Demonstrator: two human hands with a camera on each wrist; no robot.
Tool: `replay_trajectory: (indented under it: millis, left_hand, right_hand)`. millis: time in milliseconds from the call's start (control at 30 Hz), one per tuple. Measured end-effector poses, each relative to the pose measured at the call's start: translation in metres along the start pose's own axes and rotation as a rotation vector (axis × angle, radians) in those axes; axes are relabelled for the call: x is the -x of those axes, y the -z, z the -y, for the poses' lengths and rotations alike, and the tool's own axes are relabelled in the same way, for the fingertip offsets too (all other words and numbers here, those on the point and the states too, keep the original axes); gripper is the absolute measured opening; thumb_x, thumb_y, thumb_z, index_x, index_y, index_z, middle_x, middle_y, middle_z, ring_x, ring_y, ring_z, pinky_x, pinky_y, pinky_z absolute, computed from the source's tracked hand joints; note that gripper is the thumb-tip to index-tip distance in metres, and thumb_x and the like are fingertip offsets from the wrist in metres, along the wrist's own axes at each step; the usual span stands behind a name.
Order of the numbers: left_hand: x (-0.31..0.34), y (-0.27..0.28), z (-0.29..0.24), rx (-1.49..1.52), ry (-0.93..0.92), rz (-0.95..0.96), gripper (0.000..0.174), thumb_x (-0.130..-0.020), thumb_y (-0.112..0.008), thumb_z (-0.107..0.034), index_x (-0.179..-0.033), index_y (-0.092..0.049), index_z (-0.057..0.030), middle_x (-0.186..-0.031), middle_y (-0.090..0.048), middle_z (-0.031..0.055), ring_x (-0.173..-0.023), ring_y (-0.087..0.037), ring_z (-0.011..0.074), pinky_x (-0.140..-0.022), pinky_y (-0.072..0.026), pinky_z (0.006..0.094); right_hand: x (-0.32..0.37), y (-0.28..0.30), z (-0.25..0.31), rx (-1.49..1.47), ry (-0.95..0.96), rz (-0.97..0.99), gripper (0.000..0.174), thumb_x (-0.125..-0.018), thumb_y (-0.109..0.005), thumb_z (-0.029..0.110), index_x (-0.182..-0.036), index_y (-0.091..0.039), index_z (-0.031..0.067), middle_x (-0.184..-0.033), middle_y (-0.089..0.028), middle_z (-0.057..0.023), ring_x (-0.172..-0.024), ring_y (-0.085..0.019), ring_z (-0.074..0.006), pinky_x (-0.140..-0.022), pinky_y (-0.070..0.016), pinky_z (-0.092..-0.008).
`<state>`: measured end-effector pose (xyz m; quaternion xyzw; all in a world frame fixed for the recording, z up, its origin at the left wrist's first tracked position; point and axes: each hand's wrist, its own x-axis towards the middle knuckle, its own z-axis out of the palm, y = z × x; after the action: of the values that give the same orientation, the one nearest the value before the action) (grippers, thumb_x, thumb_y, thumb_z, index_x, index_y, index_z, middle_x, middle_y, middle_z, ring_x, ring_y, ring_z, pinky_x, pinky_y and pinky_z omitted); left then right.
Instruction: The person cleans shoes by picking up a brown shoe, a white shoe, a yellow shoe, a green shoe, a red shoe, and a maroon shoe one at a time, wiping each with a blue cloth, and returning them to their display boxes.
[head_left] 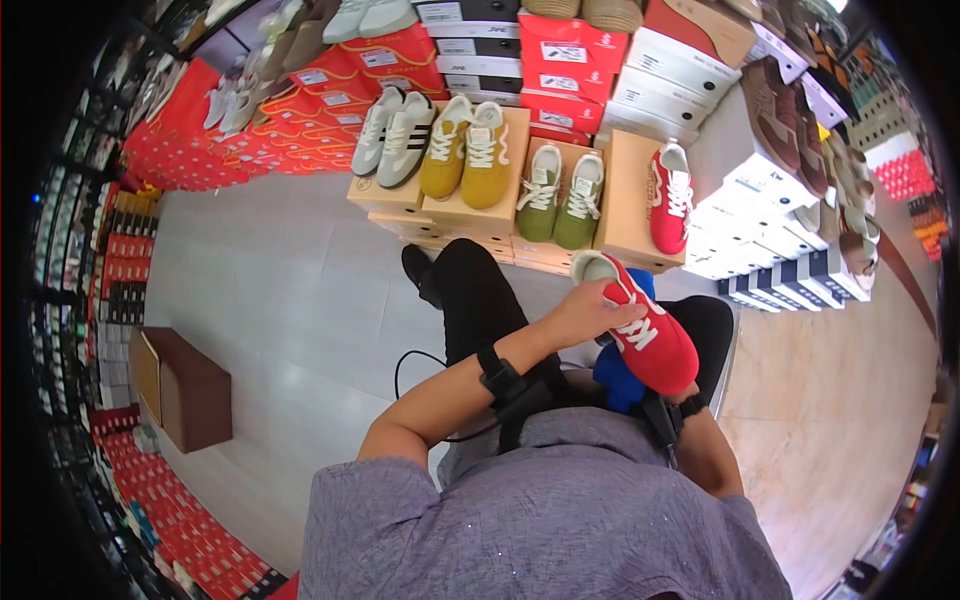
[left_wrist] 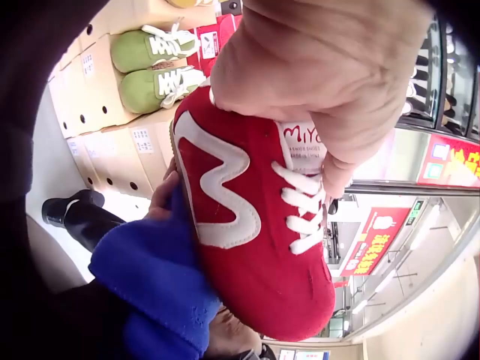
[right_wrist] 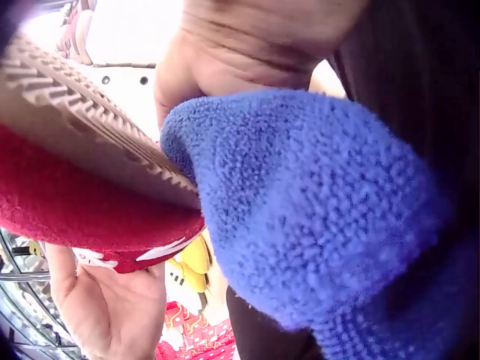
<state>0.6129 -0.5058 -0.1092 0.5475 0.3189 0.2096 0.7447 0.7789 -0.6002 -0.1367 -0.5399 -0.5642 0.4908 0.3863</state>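
My left hand (head_left: 590, 312) grips a red sneaker (head_left: 662, 350) with white laces and a white wavy side stripe around its collar opening, toe pointing down toward my body. In the left wrist view, the tongue (left_wrist: 304, 154) carries printed lettering. A fluffy blue cloth (right_wrist: 300, 195) is bunched in my right hand (right_wrist: 240, 56) and lies against the sneaker's ridged tan sole (right_wrist: 97, 127). From the head view, most of the right hand is hidden behind the sneaker and cloth; some of its fingers (left_wrist: 161, 199) show beside the sole in the left wrist view.
Ahead, tan shoeboxes bear a single red sneaker (head_left: 672, 200), green sneakers (head_left: 560, 205), yellow sneakers (head_left: 465, 155) and white ones with black stripes (head_left: 405, 140). Red and white box stacks rise behind. A brown bench (head_left: 190, 390) stands left on the grey floor (head_left: 290, 300).
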Motion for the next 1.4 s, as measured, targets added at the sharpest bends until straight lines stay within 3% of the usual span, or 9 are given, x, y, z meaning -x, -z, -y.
replay_trajectory:
  millis: [100,133,233,367,433,567,1033,1233,1400]
  left_hand:
    - [0.006,0.009,-0.006,0.000,0.105,0.087,0.037,-0.083,-0.065,-0.031,-0.106,-0.061,-0.0016,-0.098,-0.064,0.0059,-0.087,-0.059,0.0121,-0.078,-0.0477,0.0280]
    - [0.006,0.009,-0.003,0.063,0.070,0.119,0.037,-0.083,-0.065,-0.032,-0.104,-0.063,-0.0018,-0.095,-0.064,0.0056,-0.085,-0.059,0.0120,-0.078,-0.0477,0.0280]
    - [0.007,0.007,0.005,0.136,0.179,0.048,0.033,-0.083,-0.065,-0.028,-0.103,-0.063,-0.0020,-0.093,-0.065,0.0049,-0.084,-0.060,0.0123,-0.077,-0.0476,0.0271]
    - [0.013,-0.001,0.015,0.267,0.134,0.015,0.029,-0.084,-0.063,-0.024,-0.102,-0.064,-0.0016,-0.091,-0.065,0.0051,-0.083,-0.060,0.0125,-0.077,-0.0475,0.0269]
    - [0.010,-0.004,0.024,0.280,0.059,-0.013,0.025,-0.085,-0.061,-0.020,-0.102,-0.064,-0.0012,-0.092,-0.065,0.0055,-0.083,-0.060,0.0132,-0.076,-0.0478,0.0272]
    - [0.006,-0.003,0.024,0.206,0.048,-0.002,0.022,-0.084,-0.060,-0.014,-0.101,-0.063,-0.0003,-0.092,-0.065,0.0060,-0.084,-0.060,0.0135,-0.078,-0.0472,0.0274]
    - [0.003,0.002,0.026,-0.273,0.002,-0.109,0.023,-0.079,-0.061,-0.021,-0.081,-0.063,0.0022,-0.075,-0.065,0.0107,-0.071,-0.061,0.0149,-0.066,-0.0476,0.0293]
    - [-0.012,0.013,0.022,-0.397,-0.039,-0.279,0.026,-0.079,-0.061,-0.023,-0.075,-0.062,0.0029,-0.063,-0.060,0.0088,-0.060,-0.057,0.0125,-0.055,-0.0445,0.0298]
    - [-0.026,0.019,0.030,-0.016,-0.072,-0.491,0.026,-0.085,-0.059,-0.020,-0.074,-0.061,0.0030,-0.065,-0.059,0.0020,-0.058,-0.052,0.0071,-0.053,-0.0419,0.0225]
  right_hand:
    - [0.009,0.003,-0.032,0.339,0.109,-0.011,0.042,-0.085,-0.058,0.009,-0.125,-0.044,0.0056,-0.124,-0.050,-0.0105,-0.115,-0.048,-0.0200,-0.098,-0.0392,-0.0327]
    - [0.012,-0.005,-0.021,-0.566,-0.078,-0.188,0.036,-0.087,-0.057,0.013,-0.120,-0.047,0.0040,-0.115,-0.056,-0.0120,-0.107,-0.054,-0.0211,-0.093,-0.0440,-0.0339]
    - [-0.004,0.000,0.029,-0.808,-0.243,-0.014,0.030,-0.087,-0.053,0.010,-0.115,-0.050,0.0015,-0.105,-0.060,-0.0119,-0.096,-0.060,-0.0202,-0.086,-0.0488,-0.0333]
    - [-0.030,0.030,-0.013,-0.773,-0.546,0.018,0.031,-0.083,-0.054,0.007,-0.113,-0.051,-0.0008,-0.098,-0.062,-0.0119,-0.087,-0.062,-0.0201,-0.079,-0.0512,-0.0318]
    - [-0.042,0.040,0.000,-0.535,-0.498,-0.229,0.033,-0.079,-0.055,0.004,-0.112,-0.051,-0.0011,-0.098,-0.062,-0.0109,-0.085,-0.062,-0.0190,-0.077,-0.0507,-0.0300]
    - [-0.070,0.055,0.035,-0.451,-0.358,-0.237,0.037,-0.076,-0.059,0.003,-0.112,-0.051,-0.0003,-0.093,-0.061,-0.0079,-0.079,-0.060,-0.0158,-0.072,-0.0498,-0.0274]
    - [-0.045,0.040,0.039,0.229,-0.093,0.095,0.046,-0.074,-0.063,0.005,-0.118,-0.051,0.0010,-0.099,-0.060,-0.0084,-0.093,-0.054,-0.0139,-0.086,-0.0428,-0.0292]
    - [-0.007,0.044,0.065,0.461,-0.082,0.019,0.049,-0.071,-0.063,0.004,-0.118,-0.051,0.0025,-0.107,-0.058,-0.0157,-0.096,-0.058,-0.0292,-0.085,-0.0436,-0.0331]
    - [0.007,0.045,0.070,0.669,-0.131,-0.246,0.047,-0.075,-0.060,0.008,-0.120,-0.050,0.0041,-0.103,-0.056,-0.0173,-0.096,-0.055,-0.0334,-0.081,-0.0442,-0.0371]
